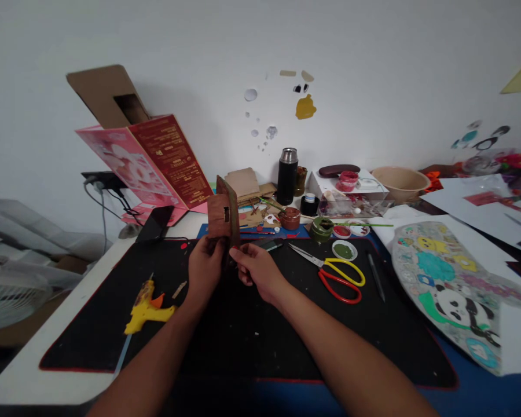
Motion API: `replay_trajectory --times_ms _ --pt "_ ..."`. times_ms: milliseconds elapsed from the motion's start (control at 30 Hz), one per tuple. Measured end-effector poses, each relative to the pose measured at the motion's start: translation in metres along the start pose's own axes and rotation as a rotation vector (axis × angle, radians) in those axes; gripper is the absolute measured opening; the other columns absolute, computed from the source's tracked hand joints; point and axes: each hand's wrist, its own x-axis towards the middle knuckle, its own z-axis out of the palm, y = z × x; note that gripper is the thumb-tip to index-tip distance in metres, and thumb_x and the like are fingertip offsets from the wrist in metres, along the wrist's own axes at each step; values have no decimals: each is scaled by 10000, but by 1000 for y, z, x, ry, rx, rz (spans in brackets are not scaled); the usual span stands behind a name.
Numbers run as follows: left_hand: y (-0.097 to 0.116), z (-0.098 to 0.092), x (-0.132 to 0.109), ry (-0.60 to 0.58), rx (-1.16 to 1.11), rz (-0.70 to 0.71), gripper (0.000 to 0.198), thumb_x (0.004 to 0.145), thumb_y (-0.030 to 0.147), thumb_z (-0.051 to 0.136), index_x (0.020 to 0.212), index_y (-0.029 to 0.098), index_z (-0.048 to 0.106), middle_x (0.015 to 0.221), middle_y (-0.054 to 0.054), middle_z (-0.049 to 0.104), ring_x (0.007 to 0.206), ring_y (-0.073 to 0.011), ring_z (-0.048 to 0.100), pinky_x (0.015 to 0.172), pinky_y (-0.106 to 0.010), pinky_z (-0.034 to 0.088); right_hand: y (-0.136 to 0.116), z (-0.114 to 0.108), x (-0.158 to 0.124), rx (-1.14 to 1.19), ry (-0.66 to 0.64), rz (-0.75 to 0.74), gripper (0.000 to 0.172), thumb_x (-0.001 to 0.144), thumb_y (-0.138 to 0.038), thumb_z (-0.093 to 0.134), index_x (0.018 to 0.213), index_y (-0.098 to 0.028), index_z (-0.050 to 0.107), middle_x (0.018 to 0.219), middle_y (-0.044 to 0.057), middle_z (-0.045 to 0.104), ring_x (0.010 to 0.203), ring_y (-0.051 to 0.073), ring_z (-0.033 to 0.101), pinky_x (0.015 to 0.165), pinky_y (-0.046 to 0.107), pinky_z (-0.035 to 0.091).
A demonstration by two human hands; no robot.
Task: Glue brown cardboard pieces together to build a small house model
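Observation:
Above the black mat [260, 330] I hold up a small brown cardboard model [219, 217] with a greenish strip on its right side and a little cut-out window. The fingers of my left hand [206, 263] are closed round its lower edge. My right hand [258, 266] is pinched at the model's lower right, with a speck of red at the fingertips; what it grips is too small to make out. A yellow glue gun [147, 310] lies left of my left hand. Scissors [341, 278] with red and yellow handles lie to the right of my right hand.
Behind the mat stand a black thermos [287, 179], a brown paint jar [290, 218] and a green paint jar [322, 229]. A black pen [376, 278] lies right of the scissors. Further right is a panda drawing [451, 295]. A pink folder [125, 168] leans at the back left.

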Motion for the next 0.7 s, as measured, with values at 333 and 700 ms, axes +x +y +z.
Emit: replay_trajectory --times_ms 333,700 --pt "0 -3 2 7 -78 -67 321 843 466 677 984 181 723 925 -66 780 866 -244 709 755 -313 510 1 0 0 -10 -12 -17 575 663 -639 878 834 -223 520 517 -128 466 358 59 387 344 200 201" --pt "4 1 5 -105 -385 -287 395 705 584 714 770 203 633 491 46 527 397 -123 446 385 -240 305 -3 -2 -2 -17 -1 -23 599 721 -729 799 809 -216 503 528 -110 464 365 56 398 356 188 202"
